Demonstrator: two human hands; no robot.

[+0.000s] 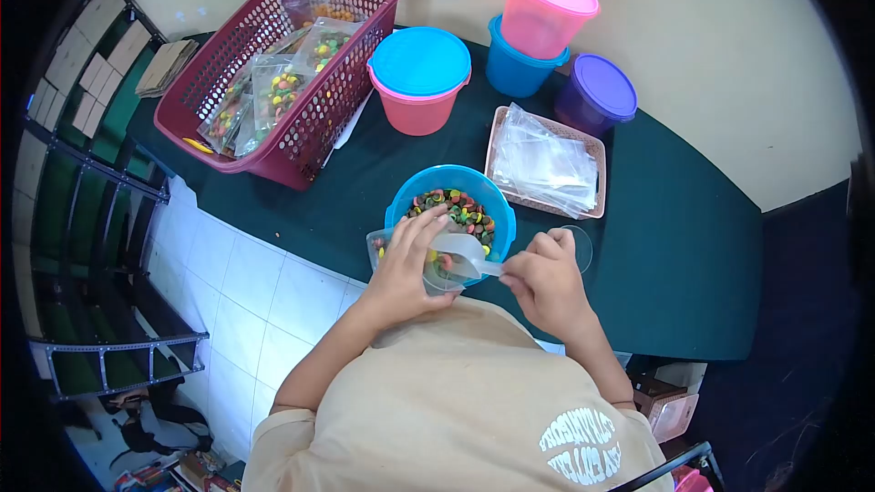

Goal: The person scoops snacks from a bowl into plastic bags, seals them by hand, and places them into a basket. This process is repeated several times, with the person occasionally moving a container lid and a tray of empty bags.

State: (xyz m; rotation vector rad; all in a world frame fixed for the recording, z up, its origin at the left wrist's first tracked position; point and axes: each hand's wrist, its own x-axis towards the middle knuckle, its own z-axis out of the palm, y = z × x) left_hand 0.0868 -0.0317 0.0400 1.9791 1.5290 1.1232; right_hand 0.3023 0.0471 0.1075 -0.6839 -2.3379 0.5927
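Observation:
A blue tub [395,210] of small round green, red and yellow snacks [456,210] stands at the table's front edge, close to my body. My left hand [406,264] is wrapped round a clear plastic pouch [444,283] held over the tub's near side, with some of the snacks showing in it. The handle of a translucent white scoop [463,251] is gripped in my right hand [550,282], and the scoop's bowl points left into the pouch's mouth. Behind my right hand shows part of a clear round rim [584,251]; what it belongs to is hidden.
A maroon basket [314,141] holding filled pouches [278,91] stands at the back left. Beyond the tub are a pink tub with blue lid [419,109], a pink tub [547,9] stacked on a blue one [518,68], a purple tub [597,96] and a tray [598,173] of plastic bags [547,164].

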